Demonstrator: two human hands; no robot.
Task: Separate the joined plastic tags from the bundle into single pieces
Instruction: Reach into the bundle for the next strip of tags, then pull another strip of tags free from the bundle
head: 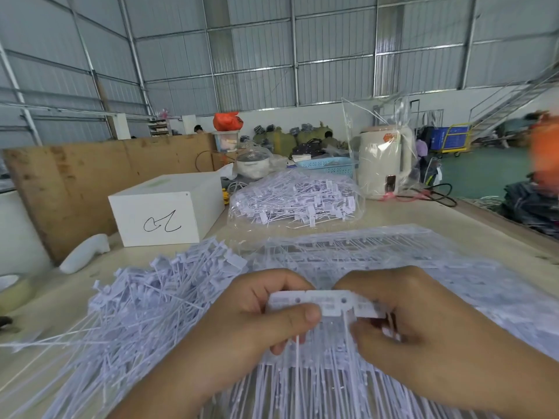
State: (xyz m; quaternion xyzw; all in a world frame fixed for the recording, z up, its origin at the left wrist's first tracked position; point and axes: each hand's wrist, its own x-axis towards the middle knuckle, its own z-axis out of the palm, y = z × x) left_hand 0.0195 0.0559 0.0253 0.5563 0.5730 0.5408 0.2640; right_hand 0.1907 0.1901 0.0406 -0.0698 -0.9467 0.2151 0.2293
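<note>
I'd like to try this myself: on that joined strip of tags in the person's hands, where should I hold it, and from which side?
Probably by the flat heads of the strip of tags, one hand from each side, as the left hand and right hand do: thumbs on the near face, fingers behind. The heads are broad and joined side by side; the thin tails hanging below give little to pinch.

Bare left hand [260, 322], bare right hand [417, 328], no sleeves

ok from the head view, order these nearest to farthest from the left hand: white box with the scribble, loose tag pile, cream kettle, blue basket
From the left hand:
1. Loose tag pile, right beside it on the left.
2. White box, behind the pile, back left.
3. Blue basket and cream kettle, both at the far end toward the right; too close to call.
</note>
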